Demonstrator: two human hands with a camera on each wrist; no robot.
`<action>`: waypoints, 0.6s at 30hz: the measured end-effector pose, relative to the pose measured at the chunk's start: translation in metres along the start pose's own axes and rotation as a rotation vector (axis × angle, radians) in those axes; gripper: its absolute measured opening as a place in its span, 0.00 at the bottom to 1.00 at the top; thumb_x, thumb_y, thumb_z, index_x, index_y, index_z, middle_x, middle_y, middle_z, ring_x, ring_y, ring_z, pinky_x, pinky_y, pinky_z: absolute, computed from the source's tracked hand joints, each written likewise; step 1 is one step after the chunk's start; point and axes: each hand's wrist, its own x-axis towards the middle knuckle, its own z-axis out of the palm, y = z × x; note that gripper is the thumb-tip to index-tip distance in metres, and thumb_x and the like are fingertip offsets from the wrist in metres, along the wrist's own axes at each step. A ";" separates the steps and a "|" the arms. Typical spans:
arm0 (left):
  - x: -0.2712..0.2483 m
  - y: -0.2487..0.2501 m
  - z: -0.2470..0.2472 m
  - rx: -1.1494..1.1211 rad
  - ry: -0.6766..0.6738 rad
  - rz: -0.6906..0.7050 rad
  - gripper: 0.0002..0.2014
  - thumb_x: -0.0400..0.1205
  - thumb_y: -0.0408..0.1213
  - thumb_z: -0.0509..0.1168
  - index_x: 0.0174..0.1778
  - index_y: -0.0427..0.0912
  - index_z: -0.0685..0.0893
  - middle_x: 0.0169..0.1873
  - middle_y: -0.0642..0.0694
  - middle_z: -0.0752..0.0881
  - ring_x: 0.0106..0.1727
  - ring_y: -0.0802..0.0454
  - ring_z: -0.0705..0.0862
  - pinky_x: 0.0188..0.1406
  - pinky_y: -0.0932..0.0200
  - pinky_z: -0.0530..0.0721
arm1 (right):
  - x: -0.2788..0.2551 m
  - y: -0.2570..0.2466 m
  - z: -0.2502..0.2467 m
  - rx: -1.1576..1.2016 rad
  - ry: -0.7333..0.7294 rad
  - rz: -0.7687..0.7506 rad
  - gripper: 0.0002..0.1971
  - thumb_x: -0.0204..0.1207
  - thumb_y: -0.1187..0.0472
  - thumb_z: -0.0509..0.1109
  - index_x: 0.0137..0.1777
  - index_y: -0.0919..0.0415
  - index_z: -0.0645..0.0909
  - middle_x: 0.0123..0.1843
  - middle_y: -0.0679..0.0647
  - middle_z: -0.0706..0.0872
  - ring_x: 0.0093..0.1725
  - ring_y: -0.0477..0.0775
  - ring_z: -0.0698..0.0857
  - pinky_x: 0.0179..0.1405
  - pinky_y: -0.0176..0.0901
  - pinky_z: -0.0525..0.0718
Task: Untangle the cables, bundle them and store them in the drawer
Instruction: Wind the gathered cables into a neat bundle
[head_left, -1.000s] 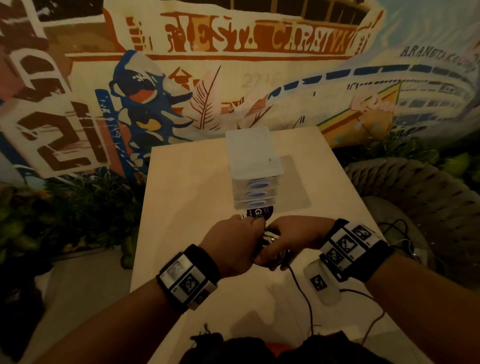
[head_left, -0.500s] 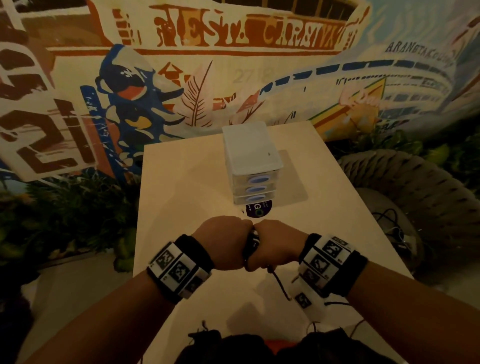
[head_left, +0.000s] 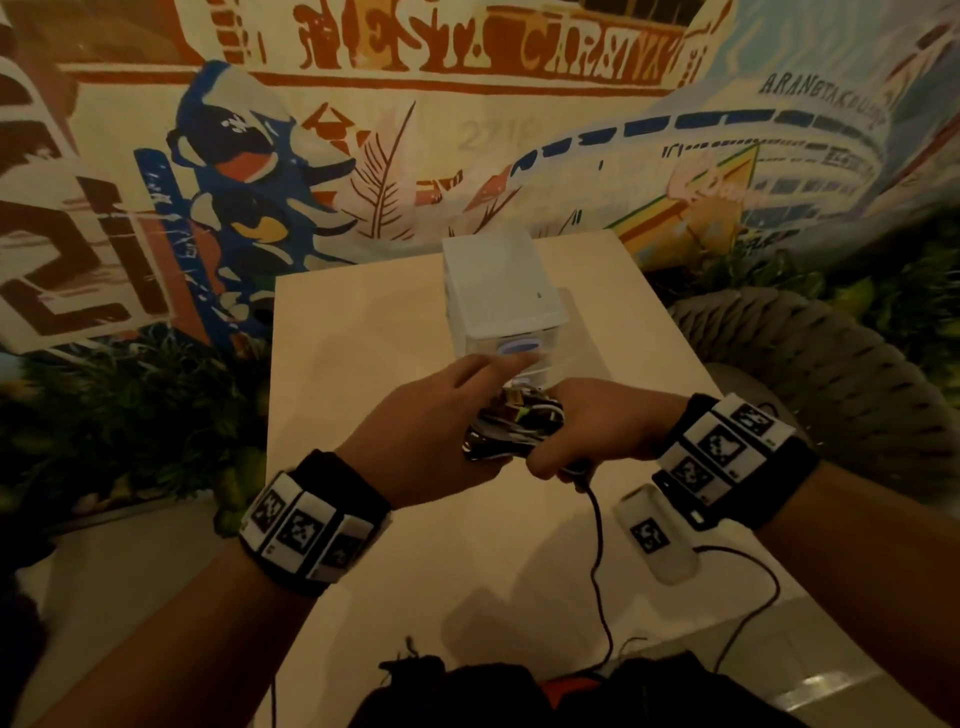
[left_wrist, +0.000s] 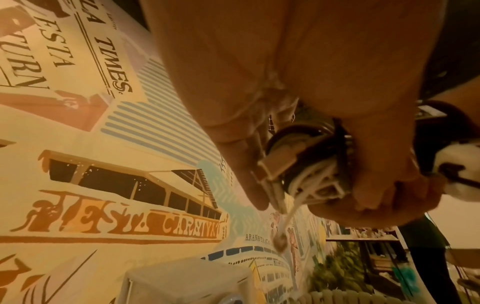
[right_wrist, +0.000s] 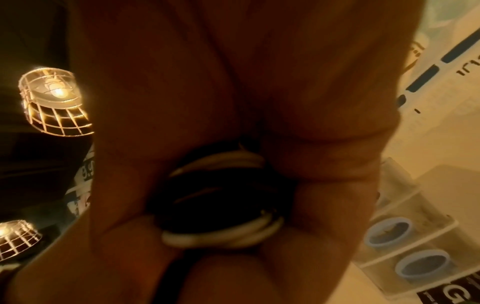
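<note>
A coiled bundle of black and white cables (head_left: 514, 423) (left_wrist: 306, 164) (right_wrist: 223, 205) hangs just in front of the white drawer unit (head_left: 501, 291) (right_wrist: 405, 236). My right hand (head_left: 582, 431) grips the bundle's right side, fingers curled round the coils. My left hand (head_left: 441, 421) lies against the bundle's left end with its index finger straight, reaching to the blue handle of the top drawer (head_left: 519, 347). The drawers look closed. A black cable (head_left: 597, 530) trails from under my right hand toward the table's near edge.
The drawer unit stands mid-table on a pale tabletop (head_left: 363, 364). A small white tagged block (head_left: 654, 535) lies near my right wrist. A wicker chair (head_left: 831, 364) sits right of the table, plants (head_left: 130, 405) left, a painted wall behind.
Both hands were closed together on the bundle; they have moved forward to the drawer unit. The left hand's index finger has straightened toward the top drawer.
</note>
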 end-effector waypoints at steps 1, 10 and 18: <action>0.002 0.000 -0.001 -0.042 -0.026 0.007 0.51 0.72 0.50 0.79 0.87 0.60 0.54 0.79 0.56 0.69 0.60 0.54 0.86 0.51 0.61 0.89 | 0.001 0.000 0.001 -0.002 -0.015 0.001 0.07 0.70 0.69 0.79 0.45 0.60 0.87 0.33 0.54 0.89 0.33 0.51 0.89 0.36 0.45 0.89; -0.010 -0.025 0.002 -0.453 0.173 -0.120 0.62 0.66 0.57 0.84 0.89 0.56 0.50 0.84 0.56 0.62 0.81 0.58 0.69 0.77 0.50 0.77 | 0.012 0.023 -0.004 0.148 0.083 -0.021 0.05 0.71 0.71 0.77 0.40 0.62 0.86 0.28 0.53 0.86 0.29 0.52 0.86 0.34 0.46 0.88; -0.031 -0.040 0.050 -0.580 0.038 -0.448 0.28 0.75 0.75 0.62 0.61 0.61 0.84 0.49 0.59 0.90 0.50 0.60 0.89 0.51 0.43 0.89 | 0.020 0.034 -0.013 0.412 0.162 -0.126 0.04 0.72 0.72 0.76 0.43 0.64 0.87 0.33 0.60 0.85 0.33 0.55 0.84 0.35 0.48 0.86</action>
